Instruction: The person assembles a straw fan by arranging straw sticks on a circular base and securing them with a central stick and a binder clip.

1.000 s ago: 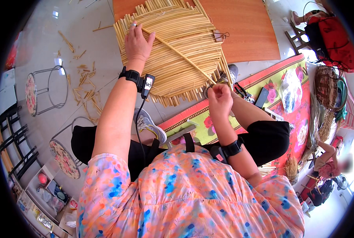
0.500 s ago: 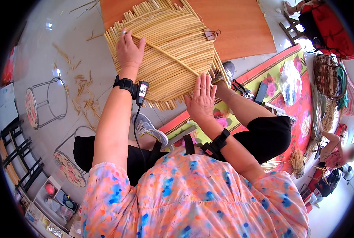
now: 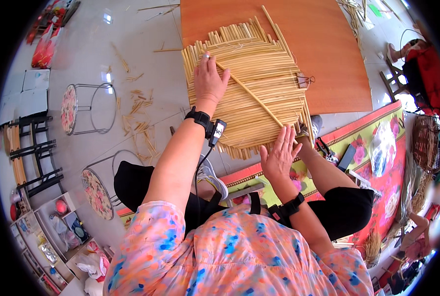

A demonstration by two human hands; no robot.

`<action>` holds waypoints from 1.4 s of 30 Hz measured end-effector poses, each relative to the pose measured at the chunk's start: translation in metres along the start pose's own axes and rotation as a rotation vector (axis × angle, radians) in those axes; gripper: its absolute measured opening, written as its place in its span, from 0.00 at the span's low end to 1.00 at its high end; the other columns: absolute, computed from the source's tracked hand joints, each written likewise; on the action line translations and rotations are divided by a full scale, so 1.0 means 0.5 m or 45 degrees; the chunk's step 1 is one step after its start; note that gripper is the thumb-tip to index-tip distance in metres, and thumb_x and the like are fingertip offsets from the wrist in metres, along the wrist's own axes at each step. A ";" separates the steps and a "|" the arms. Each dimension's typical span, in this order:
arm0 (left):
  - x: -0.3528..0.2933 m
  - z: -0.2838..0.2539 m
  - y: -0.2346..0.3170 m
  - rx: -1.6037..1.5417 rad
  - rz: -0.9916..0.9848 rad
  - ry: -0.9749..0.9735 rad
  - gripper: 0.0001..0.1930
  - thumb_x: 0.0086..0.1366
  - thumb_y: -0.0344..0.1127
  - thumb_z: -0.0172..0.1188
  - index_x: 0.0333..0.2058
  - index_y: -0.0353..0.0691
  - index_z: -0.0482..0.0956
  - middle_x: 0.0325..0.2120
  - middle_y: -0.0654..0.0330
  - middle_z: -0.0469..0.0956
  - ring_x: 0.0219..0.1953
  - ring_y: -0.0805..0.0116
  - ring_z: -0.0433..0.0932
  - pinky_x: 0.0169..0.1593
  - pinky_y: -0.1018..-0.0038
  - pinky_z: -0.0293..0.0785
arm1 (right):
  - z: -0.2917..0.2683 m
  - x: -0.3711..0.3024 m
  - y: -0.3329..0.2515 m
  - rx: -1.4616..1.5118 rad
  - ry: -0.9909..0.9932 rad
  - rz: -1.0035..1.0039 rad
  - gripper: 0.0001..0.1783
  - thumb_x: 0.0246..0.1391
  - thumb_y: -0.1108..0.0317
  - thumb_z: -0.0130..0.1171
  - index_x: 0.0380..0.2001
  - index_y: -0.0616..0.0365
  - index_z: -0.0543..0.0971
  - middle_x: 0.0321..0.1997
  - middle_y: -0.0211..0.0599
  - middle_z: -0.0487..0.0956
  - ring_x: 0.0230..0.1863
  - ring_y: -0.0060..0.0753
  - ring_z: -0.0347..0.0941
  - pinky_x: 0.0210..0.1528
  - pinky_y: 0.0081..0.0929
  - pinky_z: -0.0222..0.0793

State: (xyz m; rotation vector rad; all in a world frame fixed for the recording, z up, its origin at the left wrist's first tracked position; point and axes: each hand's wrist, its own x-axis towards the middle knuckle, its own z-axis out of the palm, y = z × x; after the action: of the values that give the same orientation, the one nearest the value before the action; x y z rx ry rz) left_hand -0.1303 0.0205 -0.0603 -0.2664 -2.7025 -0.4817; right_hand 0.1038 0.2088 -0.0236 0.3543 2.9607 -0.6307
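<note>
A rounded panel of pale reed stalks (image 3: 244, 113), laid side by side with uneven ends, rests partly over the orange-brown board in front of me. Slantwise across its top lies a single straight stalk (image 3: 252, 93). My left hand (image 3: 211, 81) is at that stalk's upper left end, fingers out and lying on the panel. At the lower right end, my right hand (image 3: 279, 158) lies flat with its fingers stretched, their tips touching the stalk or the panel's edge beside it. A binder clip (image 3: 304, 80) is fixed to the panel's right edge.
Beneath the panel's far side is an orange-brown board (image 3: 328, 59). Cut stalk pieces (image 3: 138, 106) litter the tiles at left, near two round stools (image 3: 69, 109). A flowered mat (image 3: 387, 143) spreads at right, with a phone (image 3: 347, 157) on it. Another person's arm (image 3: 417, 224) shows far right.
The whole view has shifted, so panel, hands and room appear lower and further right. Both hands keep about the same places at the ends of the slanting stalk.
</note>
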 end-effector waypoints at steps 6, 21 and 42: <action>-0.001 -0.005 0.003 -0.018 -0.048 -0.055 0.30 0.60 0.50 0.59 0.54 0.35 0.67 0.62 0.50 0.61 0.63 0.56 0.61 0.62 0.54 0.58 | 0.010 0.009 -0.013 0.069 0.084 -0.048 0.50 0.52 0.54 0.59 0.66 0.72 0.46 0.73 0.59 0.44 0.74 0.63 0.35 0.70 0.59 0.31; 0.001 -0.007 0.012 -0.002 0.018 0.032 0.27 0.59 0.46 0.62 0.51 0.35 0.69 0.59 0.47 0.66 0.58 0.50 0.67 0.59 0.59 0.63 | 0.015 0.105 -0.090 0.011 0.007 -0.157 0.45 0.55 0.52 0.57 0.66 0.69 0.53 0.74 0.50 0.48 0.75 0.50 0.37 0.72 0.52 0.34; -0.003 0.004 0.001 -0.038 -0.020 -0.033 0.30 0.59 0.50 0.59 0.54 0.35 0.67 0.61 0.50 0.63 0.63 0.55 0.61 0.62 0.54 0.56 | 0.035 0.200 -0.139 -0.095 -0.017 -0.300 0.49 0.54 0.41 0.54 0.67 0.65 0.53 0.74 0.45 0.48 0.75 0.47 0.37 0.70 0.60 0.35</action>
State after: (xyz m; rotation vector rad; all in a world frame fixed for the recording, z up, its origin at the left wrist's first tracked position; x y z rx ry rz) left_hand -0.1293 0.0213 -0.0625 -0.2612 -2.7266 -0.5273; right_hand -0.0095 0.1607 -0.0264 -0.0058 3.0279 -0.5397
